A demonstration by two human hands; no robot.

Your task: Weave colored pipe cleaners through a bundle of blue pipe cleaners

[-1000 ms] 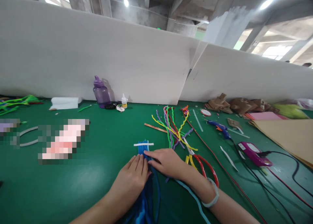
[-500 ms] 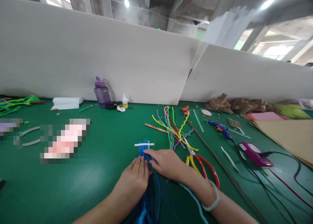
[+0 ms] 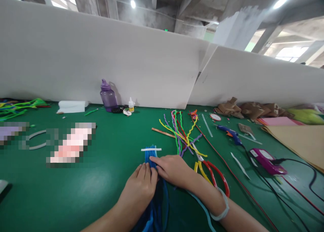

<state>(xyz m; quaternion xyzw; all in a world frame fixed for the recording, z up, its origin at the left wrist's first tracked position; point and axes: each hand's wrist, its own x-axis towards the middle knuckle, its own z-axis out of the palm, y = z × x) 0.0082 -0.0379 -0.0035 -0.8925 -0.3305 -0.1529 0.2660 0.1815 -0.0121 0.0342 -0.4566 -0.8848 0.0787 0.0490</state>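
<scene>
A bundle of blue fuzzy strands (image 3: pixel 151 154) lies on the green table, its far end crossed by a white strip (image 3: pixel 151 149). The strands run toward me beneath both hands. My left hand (image 3: pixel 143 183) is closed round the bundle from the left, fingertips pressed together on it. From the right, my right hand (image 3: pixel 170 169) has its index finger pressed on the strands just below the white strip, the other fingers curled in and touching the bundle. A light blue strand passes under my right forearm.
Scissors with red and yellow handles (image 3: pixel 215 173) and colourful wavy stems (image 3: pixel 182 134) lie just right of my hands. A blue glue gun (image 3: pixel 229 133) and magenta device (image 3: pixel 267 161) with cables are farther right. A purple bottle (image 3: pixel 108 97) stands at the back.
The whole view has shifted slightly, so table things appear a little farther right. Both hands stay on the blue bundle. A pale object's edge now shows at the far left.
</scene>
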